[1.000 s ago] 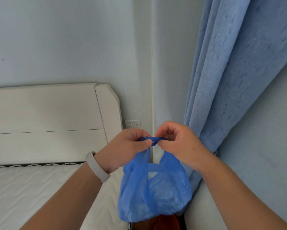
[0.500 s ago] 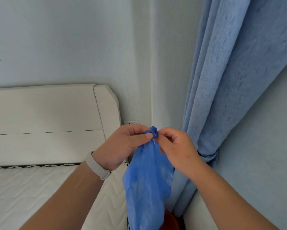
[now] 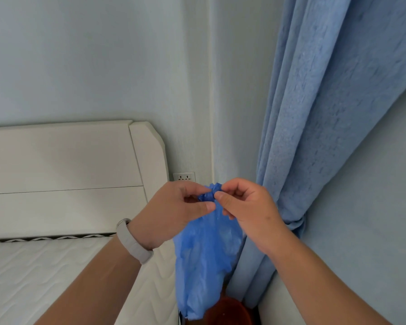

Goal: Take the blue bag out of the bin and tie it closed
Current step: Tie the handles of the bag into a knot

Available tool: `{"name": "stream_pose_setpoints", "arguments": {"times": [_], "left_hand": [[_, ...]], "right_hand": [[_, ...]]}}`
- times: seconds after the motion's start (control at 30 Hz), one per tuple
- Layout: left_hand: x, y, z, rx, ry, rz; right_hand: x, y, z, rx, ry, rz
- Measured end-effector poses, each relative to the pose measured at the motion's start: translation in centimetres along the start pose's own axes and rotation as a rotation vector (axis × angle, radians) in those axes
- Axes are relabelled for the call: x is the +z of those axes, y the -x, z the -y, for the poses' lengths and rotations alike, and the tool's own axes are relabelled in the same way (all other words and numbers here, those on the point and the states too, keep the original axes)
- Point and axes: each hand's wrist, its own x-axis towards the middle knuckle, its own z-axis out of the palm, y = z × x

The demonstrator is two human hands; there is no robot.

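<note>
At 7 o'clock, nearest to the camera, lies a white quilted mattress (image 3: 33,273) with a zigzag stitch pattern. At 6 o'clock, at the bottom edge, shows the reddish-brown rim of the bin (image 3: 227,311), standing in the narrow gap between the mattress and the curtain. Both forearms come in from the lower corners and meet a little below the middle of the view. The left wrist carries a pale grey band (image 3: 132,241).

The blue bag (image 3: 204,259) is out of the bin and hangs in the air directly above it, its lower end just over the rim. The body of the bag is long, thin and crumpled. Its gathered top (image 3: 210,194) is bunched between the two hands.

The left hand (image 3: 173,212) is at 9 o'clock of the gathered top, fingers curled, with the thumb and forefinger closed on the plastic. The right hand (image 3: 246,207) is at 3 o'clock of it, and it also pinches the plastic with thumb and forefinger, while the other fingers are curled loosely. If a knot is already made, I cannot tell.

Farther, at 9 o'clock, stands a white headboard (image 3: 63,170). Beside it on the pale wall (image 3: 91,55) is a socket (image 3: 184,177). At 2 o'clock a light blue curtain (image 3: 326,113) hangs, gathered low near the right wrist.
</note>
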Motion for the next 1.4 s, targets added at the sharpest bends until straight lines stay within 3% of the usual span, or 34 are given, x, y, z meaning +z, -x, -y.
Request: {"name": "stream_pose_setpoints", "arguments": {"times": [0.17, 0.37, 0.53, 0.93, 1.13, 1.4], "left_hand": [[0.3, 0.2, 1.0, -0.102, 0.478, 0.024], [0.4, -0.4, 1.8, -0.161, 0.557, -0.075], [1.2, -0.7, 2.2, -0.155, 0.675, -0.121], [-1.1, 0.8, 6.2, -0.201, 0.482, -0.521], [-2.5, 1.0, 8.8, -0.287, 0.417, -0.615], [-2.7, -0.1, 8.9, -0.309, 0.293, -0.706]], "right_hand": [[-0.2, -0.1, -0.1, -0.015, -0.012, 0.024], [-0.4, 0.0, -0.7, 0.026, 0.064, 0.097], [-0.9, -0.4, -0.8, -0.024, 0.319, 0.097], [-3.5, -2.2, -3.1, 0.035, 0.321, -0.269], [-3.8, -2.3, -4.3, 0.133, 0.273, -0.352], [-3.0, -1.8, -3.9, 0.088, 0.326, -0.373]]}}
